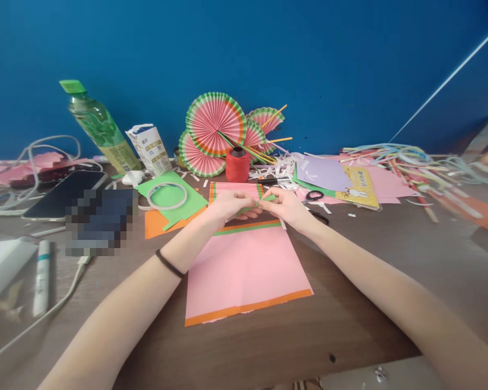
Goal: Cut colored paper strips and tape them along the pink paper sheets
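Above the far edge of a pink sheet of paper [248,265], my left hand [233,206] and my right hand [287,208] are close together. Both pinch a narrow green paper strip [269,199], partly hidden by the fingers. The pink sheet has an orange band along its near edge, and orange and green bands along its far edge. Just behind my hands lies a pleated pink paper [236,187] with orange and green stripes. Scissors [315,195] lie to the right of my right hand, partly covered.
Green paper [195,203] with a roll of tape [166,196] lies left. Behind stand a red thread spool [238,165], round paper fans [215,122], a milk carton [149,149] and a green-capped bottle [101,130]. Phones, cables and a marker [42,279] lie far left; paper scraps right.
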### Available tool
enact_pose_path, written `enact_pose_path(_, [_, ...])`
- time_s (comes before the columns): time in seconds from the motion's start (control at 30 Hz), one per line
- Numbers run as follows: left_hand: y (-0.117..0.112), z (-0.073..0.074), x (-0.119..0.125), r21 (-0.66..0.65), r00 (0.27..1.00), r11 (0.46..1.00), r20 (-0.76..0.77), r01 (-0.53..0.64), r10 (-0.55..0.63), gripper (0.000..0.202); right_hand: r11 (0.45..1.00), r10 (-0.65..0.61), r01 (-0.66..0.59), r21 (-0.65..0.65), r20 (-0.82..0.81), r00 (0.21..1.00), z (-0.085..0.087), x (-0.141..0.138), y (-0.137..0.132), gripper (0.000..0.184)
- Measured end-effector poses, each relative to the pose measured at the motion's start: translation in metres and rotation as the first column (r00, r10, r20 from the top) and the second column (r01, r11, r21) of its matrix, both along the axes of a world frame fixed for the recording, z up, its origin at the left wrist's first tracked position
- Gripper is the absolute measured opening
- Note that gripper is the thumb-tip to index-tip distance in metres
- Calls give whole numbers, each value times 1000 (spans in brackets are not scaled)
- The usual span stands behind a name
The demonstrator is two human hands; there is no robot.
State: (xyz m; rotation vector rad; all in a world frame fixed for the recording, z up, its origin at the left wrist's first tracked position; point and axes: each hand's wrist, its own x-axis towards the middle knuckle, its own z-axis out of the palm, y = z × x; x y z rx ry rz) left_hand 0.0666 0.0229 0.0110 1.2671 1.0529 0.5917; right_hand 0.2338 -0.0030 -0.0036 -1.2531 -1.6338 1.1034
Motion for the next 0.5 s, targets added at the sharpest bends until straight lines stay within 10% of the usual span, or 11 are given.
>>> enact_pose_path(0.23, [-1, 4, 0, -8, 982, 983, 41, -183, 183, 15, 973, -193, 222, 56, -322, 927, 1, 4, 6, 21])
enact_pose_path(0.5, [-6, 7, 3, -20, 983, 985, 61, -174, 175, 14, 990, -2, 43, 137, -287, 958, 2, -3, 1, 31])
